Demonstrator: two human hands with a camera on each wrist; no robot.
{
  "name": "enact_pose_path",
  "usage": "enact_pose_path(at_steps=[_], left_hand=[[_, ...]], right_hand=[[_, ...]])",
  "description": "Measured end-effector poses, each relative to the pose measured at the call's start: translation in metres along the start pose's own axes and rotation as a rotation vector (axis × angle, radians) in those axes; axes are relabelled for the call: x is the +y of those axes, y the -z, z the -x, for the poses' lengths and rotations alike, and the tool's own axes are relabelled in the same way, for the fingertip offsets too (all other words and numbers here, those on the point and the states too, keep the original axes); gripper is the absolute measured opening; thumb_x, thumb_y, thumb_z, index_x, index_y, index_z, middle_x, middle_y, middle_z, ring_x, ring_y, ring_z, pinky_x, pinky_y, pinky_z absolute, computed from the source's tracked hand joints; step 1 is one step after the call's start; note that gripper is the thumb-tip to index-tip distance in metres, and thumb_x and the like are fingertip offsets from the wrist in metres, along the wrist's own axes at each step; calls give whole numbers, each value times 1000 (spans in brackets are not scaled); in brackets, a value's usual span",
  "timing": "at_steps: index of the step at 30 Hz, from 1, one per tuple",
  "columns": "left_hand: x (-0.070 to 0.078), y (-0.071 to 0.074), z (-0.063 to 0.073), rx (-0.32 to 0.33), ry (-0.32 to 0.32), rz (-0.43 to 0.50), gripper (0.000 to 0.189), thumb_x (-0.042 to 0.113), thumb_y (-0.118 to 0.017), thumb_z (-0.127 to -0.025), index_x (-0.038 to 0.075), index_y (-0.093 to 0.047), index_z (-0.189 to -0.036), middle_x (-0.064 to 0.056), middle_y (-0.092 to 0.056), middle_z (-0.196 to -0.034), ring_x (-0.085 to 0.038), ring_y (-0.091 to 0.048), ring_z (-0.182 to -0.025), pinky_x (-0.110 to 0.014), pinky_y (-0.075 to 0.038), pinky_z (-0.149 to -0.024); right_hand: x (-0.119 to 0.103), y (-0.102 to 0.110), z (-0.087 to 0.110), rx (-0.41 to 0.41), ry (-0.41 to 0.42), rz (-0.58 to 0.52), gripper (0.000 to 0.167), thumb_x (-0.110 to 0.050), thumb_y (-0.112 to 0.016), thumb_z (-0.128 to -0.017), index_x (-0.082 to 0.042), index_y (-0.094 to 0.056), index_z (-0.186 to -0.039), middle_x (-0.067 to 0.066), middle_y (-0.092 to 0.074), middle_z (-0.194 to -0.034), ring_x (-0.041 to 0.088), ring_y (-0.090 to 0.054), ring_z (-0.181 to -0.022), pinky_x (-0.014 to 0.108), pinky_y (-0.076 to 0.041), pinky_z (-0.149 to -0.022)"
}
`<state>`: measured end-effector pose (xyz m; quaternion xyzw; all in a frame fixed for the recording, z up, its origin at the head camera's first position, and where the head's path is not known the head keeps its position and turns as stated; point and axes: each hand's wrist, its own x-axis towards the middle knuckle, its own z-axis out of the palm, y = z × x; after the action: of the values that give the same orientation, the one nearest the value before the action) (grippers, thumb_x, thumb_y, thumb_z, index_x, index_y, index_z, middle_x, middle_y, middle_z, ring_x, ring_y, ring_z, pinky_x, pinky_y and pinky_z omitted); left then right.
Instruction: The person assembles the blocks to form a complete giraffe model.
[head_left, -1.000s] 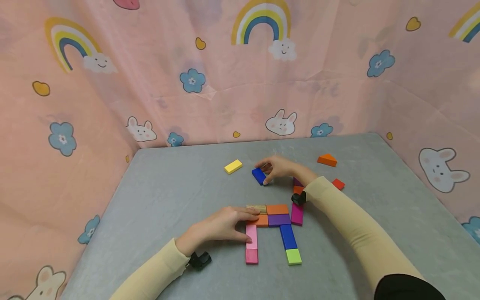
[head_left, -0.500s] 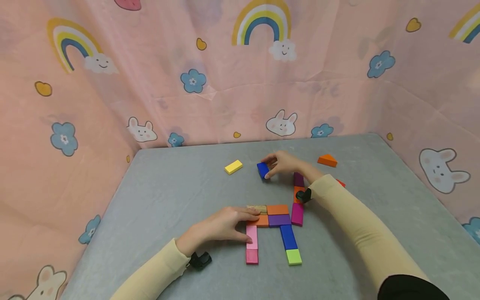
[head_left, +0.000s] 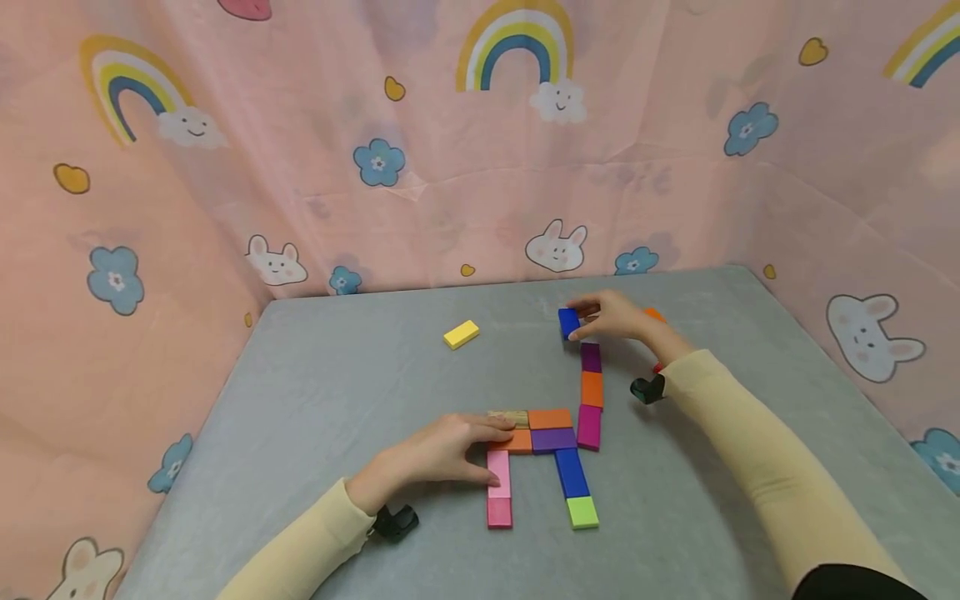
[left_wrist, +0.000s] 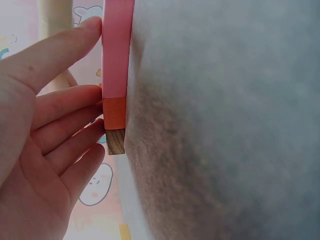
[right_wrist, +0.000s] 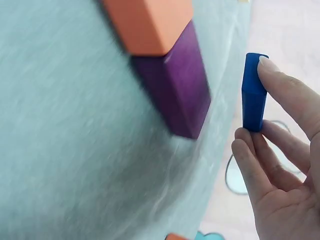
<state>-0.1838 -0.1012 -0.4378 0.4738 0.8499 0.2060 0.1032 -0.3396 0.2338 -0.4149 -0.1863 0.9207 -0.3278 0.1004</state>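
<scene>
My right hand (head_left: 617,318) pinches a blue block (head_left: 568,323) between thumb and fingertips, just beyond a column of a purple block (head_left: 591,357), an orange block (head_left: 592,389) and a magenta block (head_left: 589,427). In the right wrist view the blue block (right_wrist: 254,92) appears raised, apart from the purple one (right_wrist: 187,87). My left hand (head_left: 438,454) rests with extended fingers on a wood-grain block (head_left: 517,416) and an orange block (head_left: 521,442). Its thumb touches a light pink block (head_left: 499,463). Fingers partly cover these blocks.
Adjoining blocks are orange (head_left: 550,418), violet (head_left: 553,440), dark blue (head_left: 572,473), lime green (head_left: 582,512) and deeper pink (head_left: 499,513). A yellow block (head_left: 461,334) lies far left. Behind my right wrist, an orange block (head_left: 655,314) and a red block (head_left: 657,367) are mostly hidden.
My right hand has carried the blue block rightward and farther back, to the far end of the purple block. My left hand stays in place on the blocks.
</scene>
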Motion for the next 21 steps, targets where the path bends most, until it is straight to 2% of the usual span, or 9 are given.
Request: enact_pose_path(at_steps=[9,21], left_hand=[[1,0,0,2,3,-4,61,42,-73,-81,14,-56,-133,5,-51,-141,-9,-44,-132,-29,-39,-107],[0,-2,-1,1,11,-6,62,43,-73,-81,15,-56,-133,5,-51,-141,-8,-44,-132,-29,-39,-107]], right_hand=[[12,6,14,40,-26,18,67,-29,-77,-79,3,-52,-132,25,-58,-126,38,-58,-113,50,-47,-95],[22,5,19,32,-71,13,64,-29,-76,-80,4,-54,-130,26,-60,-123,38,-58,-113,50,-45,-98]])
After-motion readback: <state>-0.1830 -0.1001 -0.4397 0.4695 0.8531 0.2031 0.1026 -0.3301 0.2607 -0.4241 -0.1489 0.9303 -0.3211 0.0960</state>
